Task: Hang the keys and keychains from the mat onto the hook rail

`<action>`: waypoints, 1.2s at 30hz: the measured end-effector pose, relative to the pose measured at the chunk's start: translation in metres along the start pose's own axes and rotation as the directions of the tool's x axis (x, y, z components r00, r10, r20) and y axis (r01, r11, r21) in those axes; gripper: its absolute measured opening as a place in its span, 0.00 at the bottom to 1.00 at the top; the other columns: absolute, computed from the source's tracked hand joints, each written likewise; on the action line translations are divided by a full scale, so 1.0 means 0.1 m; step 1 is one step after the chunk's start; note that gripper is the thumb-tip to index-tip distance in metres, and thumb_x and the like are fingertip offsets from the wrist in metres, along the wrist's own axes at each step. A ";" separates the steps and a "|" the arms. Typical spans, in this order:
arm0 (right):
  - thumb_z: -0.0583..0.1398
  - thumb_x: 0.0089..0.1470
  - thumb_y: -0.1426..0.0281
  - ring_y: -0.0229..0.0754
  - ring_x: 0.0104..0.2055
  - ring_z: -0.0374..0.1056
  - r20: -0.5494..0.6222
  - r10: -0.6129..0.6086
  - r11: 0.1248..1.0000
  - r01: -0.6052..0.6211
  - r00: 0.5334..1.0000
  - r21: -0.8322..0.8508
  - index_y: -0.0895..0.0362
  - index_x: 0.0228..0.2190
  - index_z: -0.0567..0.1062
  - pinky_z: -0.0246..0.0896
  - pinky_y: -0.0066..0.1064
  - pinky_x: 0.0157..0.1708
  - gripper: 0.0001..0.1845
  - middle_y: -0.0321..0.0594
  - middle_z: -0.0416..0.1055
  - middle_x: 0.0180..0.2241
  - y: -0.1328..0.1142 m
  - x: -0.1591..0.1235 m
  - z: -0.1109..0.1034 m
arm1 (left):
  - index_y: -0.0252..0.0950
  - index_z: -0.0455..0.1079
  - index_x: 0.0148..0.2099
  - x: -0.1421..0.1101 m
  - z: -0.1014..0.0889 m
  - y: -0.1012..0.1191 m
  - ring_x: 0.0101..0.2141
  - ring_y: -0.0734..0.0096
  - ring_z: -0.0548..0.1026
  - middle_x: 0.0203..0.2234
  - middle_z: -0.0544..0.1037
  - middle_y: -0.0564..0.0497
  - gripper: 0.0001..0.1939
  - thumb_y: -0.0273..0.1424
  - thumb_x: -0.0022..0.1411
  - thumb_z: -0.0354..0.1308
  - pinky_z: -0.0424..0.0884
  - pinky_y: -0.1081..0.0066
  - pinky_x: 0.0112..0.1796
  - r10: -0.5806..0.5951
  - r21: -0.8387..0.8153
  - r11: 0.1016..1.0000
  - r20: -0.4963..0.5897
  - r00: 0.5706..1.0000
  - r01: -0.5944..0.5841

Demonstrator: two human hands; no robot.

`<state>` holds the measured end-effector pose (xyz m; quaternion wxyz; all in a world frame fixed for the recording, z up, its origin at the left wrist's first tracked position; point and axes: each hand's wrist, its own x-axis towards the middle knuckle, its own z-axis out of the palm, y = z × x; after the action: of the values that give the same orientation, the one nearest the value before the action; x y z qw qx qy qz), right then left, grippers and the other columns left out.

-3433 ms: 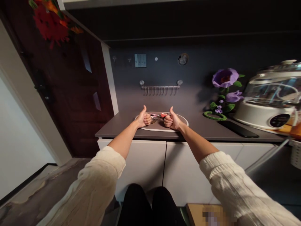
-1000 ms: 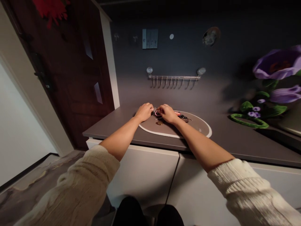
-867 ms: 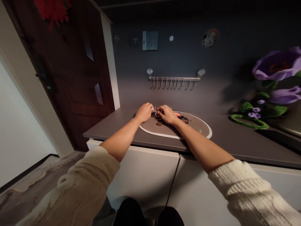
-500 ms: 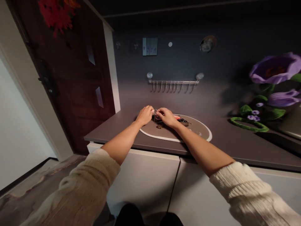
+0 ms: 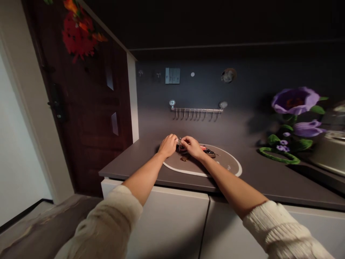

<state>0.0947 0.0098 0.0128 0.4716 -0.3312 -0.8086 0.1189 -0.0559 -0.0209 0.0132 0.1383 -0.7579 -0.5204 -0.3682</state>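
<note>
My left hand (image 5: 168,145) and my right hand (image 5: 191,146) meet over an oval brown mat (image 5: 226,163) with a pale rim. Between their pinched fingertips is a small shiny metal piece (image 5: 179,139), possibly a ring, too small to make out surely. Below the fingers a small gold-coloured object (image 5: 184,159) lies on the mat. Just right of my right hand are a red item (image 5: 203,148) and a cluster of dark items (image 5: 211,154), partly hidden by that hand.
A clear rail with several hooks (image 5: 198,110) is fixed to the dark back wall (image 5: 205,90). Purple artificial flowers (image 5: 295,102) with a green loop (image 5: 279,155) stand on the right of the counter (image 5: 129,158). A dark red door (image 5: 86,136) is at left.
The view has tilted upward, so the counter and wall sit lower in the picture. Both hands stay together over the mat, fingers still pinched on the small metal piece.
</note>
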 end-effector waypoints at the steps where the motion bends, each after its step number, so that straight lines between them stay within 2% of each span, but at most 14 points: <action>1: 0.52 0.49 0.64 0.37 0.30 0.62 -0.021 -0.006 1.000 0.006 1.000 -0.025 0.58 0.26 0.69 0.57 0.29 0.33 0.11 0.37 0.68 0.27 -0.01 0.00 0.00 | 0.36 0.64 0.38 0.00 -0.01 0.00 0.39 0.68 0.67 0.35 0.70 0.47 0.13 0.32 0.63 0.38 0.62 0.70 0.40 -0.001 0.011 1.000 -0.013 1.000 0.001; 3: 0.51 0.50 0.63 0.37 0.31 0.62 -0.048 -0.012 0.998 0.009 0.999 -0.058 0.57 0.26 0.68 0.57 0.29 0.33 0.11 0.38 0.67 0.27 -0.03 0.02 -0.01 | 0.37 0.64 0.39 -0.01 -0.01 0.01 0.39 0.68 0.68 0.35 0.70 0.47 0.14 0.32 0.64 0.37 0.62 0.69 0.40 -0.018 0.023 1.000 -0.044 0.999 0.019; 6: 0.51 0.51 0.63 0.37 0.30 0.61 -0.058 -0.020 0.995 0.014 0.998 -0.100 0.57 0.26 0.67 0.56 0.29 0.33 0.11 0.37 0.67 0.26 -0.04 0.08 -0.02 | 0.36 0.64 0.39 -0.02 -0.03 0.00 0.38 0.67 0.69 0.36 0.70 0.46 0.16 0.33 0.64 0.36 0.62 0.69 0.39 -0.103 0.053 0.993 -0.073 0.992 0.107; 12: 0.51 0.49 0.65 0.37 0.28 0.60 -0.113 0.000 0.992 -0.014 0.994 -0.124 0.57 0.25 0.67 0.56 0.29 0.32 0.09 0.37 0.66 0.24 -0.08 0.37 -0.04 | 0.37 0.64 0.39 -0.01 -0.01 -0.02 0.37 0.67 0.70 0.37 0.71 0.45 0.16 0.31 0.64 0.35 0.62 0.69 0.36 -0.277 0.088 0.956 -0.062 0.959 0.281; 17: 0.52 0.47 0.67 0.36 0.27 0.62 -0.213 0.138 0.990 -0.133 0.967 0.039 0.57 0.25 0.66 0.58 0.29 0.32 0.07 0.36 0.67 0.24 -0.07 0.80 0.02 | 0.37 0.65 0.37 0.00 0.03 -0.03 0.36 0.67 0.71 0.36 0.72 0.45 0.17 0.31 0.64 0.34 0.62 0.69 0.36 -0.291 0.081 0.952 -0.052 0.955 0.294; 22: 0.51 0.48 0.72 0.33 0.26 0.65 -0.191 0.335 0.916 -0.271 0.923 0.296 0.58 0.24 0.64 0.61 0.27 0.29 0.05 0.36 0.67 0.23 -0.14 1.12 0.13 | 0.36 0.65 0.37 0.01 0.07 -0.04 0.35 0.66 0.72 0.35 0.72 0.44 0.18 0.31 0.64 0.34 0.62 0.69 0.34 -0.306 0.095 0.946 -0.044 0.951 0.309; 28: 0.51 0.50 0.74 0.30 0.20 0.62 -0.214 0.490 0.803 -0.342 0.845 0.488 0.58 0.23 0.64 0.61 0.23 0.22 0.06 0.36 0.66 0.22 -0.22 1.32 0.21 | 0.36 0.66 0.38 0.02 0.10 -0.06 0.35 0.65 0.72 0.35 0.72 0.44 0.18 0.31 0.64 0.34 0.63 0.68 0.33 -0.294 0.096 0.950 -0.040 0.955 0.297; 36: 0.52 0.49 0.77 0.30 0.19 0.62 -0.240 0.580 0.739 -0.379 0.779 0.557 0.60 0.20 0.66 0.62 0.22 0.21 0.08 0.34 0.64 0.17 -0.23 1.44 0.28 | 0.36 0.65 0.38 0.02 0.08 -0.04 0.37 0.66 0.72 0.36 0.72 0.45 0.18 0.30 0.64 0.34 0.64 0.68 0.35 -0.307 0.114 0.945 -0.015 0.952 0.306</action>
<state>0.0130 0.0896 0.1083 0.6441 -0.4221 -0.5235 0.3647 -0.0555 -0.0131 0.0082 0.1218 -0.6592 -0.6524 -0.3536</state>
